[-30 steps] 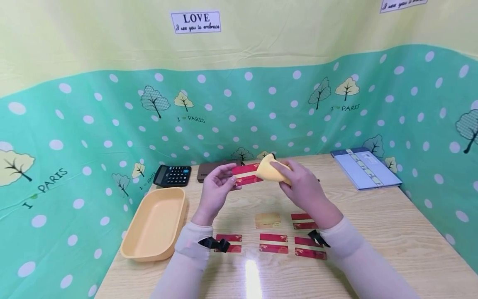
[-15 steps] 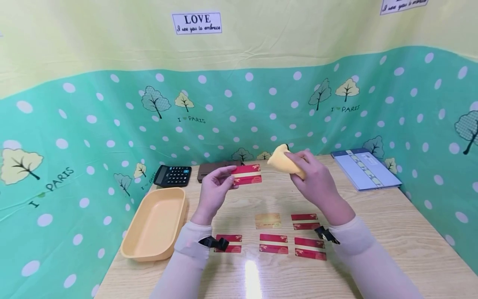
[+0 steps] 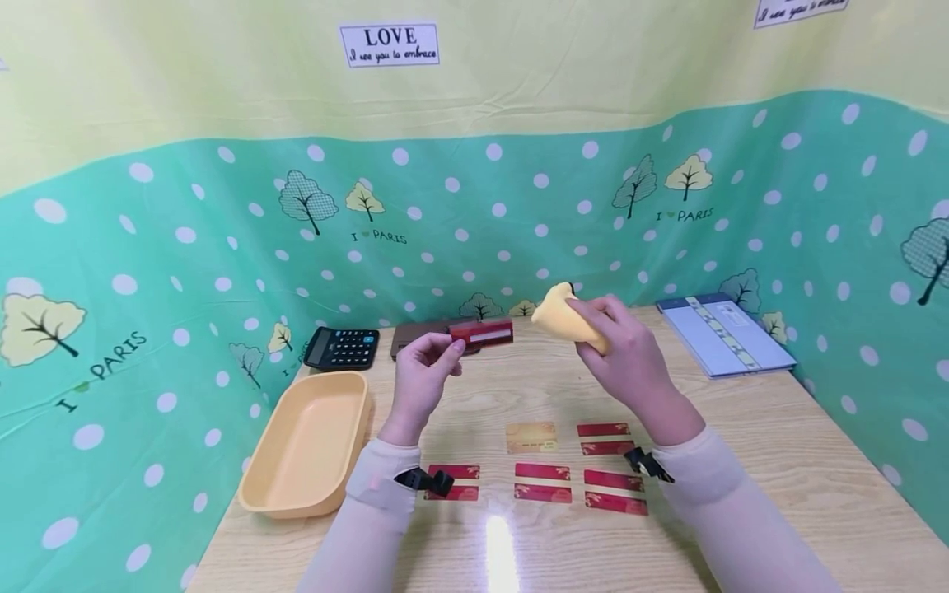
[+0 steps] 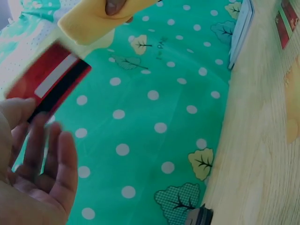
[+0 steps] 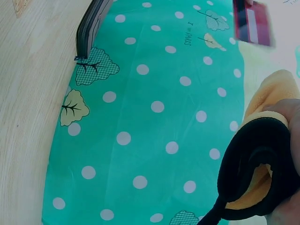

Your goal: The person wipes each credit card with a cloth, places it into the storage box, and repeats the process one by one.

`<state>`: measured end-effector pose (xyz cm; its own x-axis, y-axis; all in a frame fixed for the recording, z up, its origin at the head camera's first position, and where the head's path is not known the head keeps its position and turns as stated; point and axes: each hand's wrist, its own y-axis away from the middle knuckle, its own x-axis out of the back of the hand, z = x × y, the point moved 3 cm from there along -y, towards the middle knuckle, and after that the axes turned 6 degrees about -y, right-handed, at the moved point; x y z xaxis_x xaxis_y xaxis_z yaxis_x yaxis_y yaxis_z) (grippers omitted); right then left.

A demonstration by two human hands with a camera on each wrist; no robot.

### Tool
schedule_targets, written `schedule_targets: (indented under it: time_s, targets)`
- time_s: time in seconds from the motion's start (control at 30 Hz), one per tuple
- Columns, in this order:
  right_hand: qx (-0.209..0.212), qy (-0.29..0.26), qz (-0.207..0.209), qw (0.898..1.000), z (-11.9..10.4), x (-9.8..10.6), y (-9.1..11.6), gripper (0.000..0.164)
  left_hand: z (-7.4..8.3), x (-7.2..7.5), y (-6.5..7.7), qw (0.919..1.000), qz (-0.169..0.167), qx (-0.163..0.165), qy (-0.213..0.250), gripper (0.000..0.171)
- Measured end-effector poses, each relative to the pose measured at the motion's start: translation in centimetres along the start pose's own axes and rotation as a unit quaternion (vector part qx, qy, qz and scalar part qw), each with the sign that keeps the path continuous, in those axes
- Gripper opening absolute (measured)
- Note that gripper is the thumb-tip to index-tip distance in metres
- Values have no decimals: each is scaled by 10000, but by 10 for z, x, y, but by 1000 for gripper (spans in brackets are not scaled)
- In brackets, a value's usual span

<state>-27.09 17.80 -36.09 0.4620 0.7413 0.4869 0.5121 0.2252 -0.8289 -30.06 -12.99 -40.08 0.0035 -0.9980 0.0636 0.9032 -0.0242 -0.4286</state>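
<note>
My left hand (image 3: pixel 424 375) pinches a red bank card (image 3: pixel 483 333) by one end, thumb against its face. The card's back shows, with a black stripe and a white strip, also plain in the left wrist view. To the right, my right hand (image 3: pixel 626 354) grips a bunched yellow cloth (image 3: pixel 563 317). The cloth has a black edging (image 5: pixel 227 161), seen folded over in the right wrist view. A small gap separates cloth and card, both raised above the table.
On the wooden table (image 3: pixel 474 403) lie several red cards (image 3: pixel 544 492) and a gold card (image 3: pixel 531 445). A yellow tray (image 3: pixel 255 494) stands left. Behind are a calculator (image 3: pixel 343 349) and a brown zipped wallet (image 3: pixel 411 336); a blue-grey folder (image 3: pixel 719 333) lies back right.
The cloth, earlier overlapping the card, has moved up and right away from it. My left hand has turned the card from its striped red-and-gold front to its back.
</note>
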Motion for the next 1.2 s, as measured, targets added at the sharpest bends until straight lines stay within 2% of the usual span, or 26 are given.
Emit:
schedule_targets:
  time_s: [0.1, 0.33, 0.6, 0.87, 1.2]
  targets:
    - [-29, -1, 16, 10000, 0, -1, 0, 58, -2, 2, 0, 9998, 120, 114, 82, 19]
    - [-28, -31, -15, 10000, -1, -2, 0, 57, -3, -1, -1, 9981, -36, 245, 567, 18]
    - [28, -63, -9, 10000, -1, -4, 1, 59, -2, -3, -1, 9977, -251, 200, 595, 41]
    - [-8, -83, -58, 9999, -2, -4, 1, 59, -3, -5, 1, 9958, -289, 302, 809, 37]
    - [39, -157, -108, 9998, -3, -8, 2, 61, -5, -8, 1, 9963, -291, 392, 707, 32]
